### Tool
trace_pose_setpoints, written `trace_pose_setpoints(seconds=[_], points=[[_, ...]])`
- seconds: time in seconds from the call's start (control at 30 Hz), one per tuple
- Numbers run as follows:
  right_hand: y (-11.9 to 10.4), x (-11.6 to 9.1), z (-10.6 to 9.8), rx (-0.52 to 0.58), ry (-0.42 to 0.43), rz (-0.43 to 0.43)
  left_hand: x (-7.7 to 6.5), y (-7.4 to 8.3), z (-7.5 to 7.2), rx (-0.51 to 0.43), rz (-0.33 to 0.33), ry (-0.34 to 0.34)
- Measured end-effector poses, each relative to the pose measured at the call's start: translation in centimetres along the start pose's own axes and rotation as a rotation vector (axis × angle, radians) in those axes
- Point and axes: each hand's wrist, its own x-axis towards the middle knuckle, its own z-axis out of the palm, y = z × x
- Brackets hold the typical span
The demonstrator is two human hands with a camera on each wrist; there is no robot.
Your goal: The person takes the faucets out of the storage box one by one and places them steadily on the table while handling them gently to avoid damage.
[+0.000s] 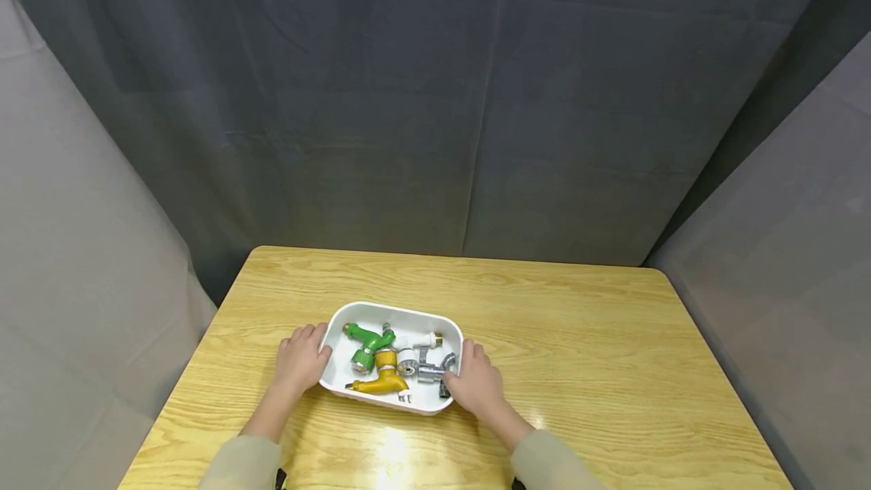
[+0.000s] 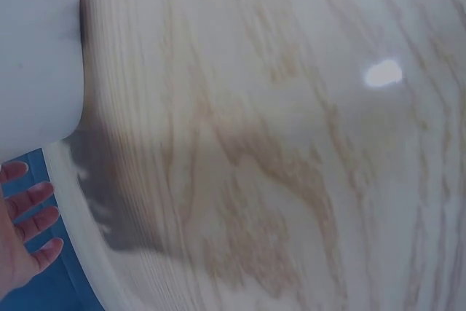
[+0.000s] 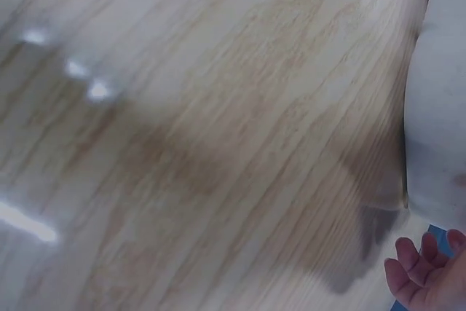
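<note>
A white tray is held at its two short ends. At its left end my left hand grips the rim, thumb toward the inside. My right hand grips the right end, its thumb reaching over the rim. Inside lie a green tap, a yellow tap, a white tap and chrome fittings, partly hidden by the right thumb. The left wrist view shows the tray's outer wall above my left fingers; the right wrist view has the wall above my right fingers.
Under the tray spreads a wood-grain table, with most of its surface to the right. A dark grey curtain hangs behind its far edge. Pale cloth panels stand at the left and right.
</note>
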Motion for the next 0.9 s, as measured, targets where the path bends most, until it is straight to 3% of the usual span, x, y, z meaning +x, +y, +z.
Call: trace_pose_setpoints(seconds=[0.9], points=[[-3.9, 0.9, 1.1, -0.011, -0.045, -0.060, -1.9, -3.7, -1.3, -0.005, -0.065, 0.026]])
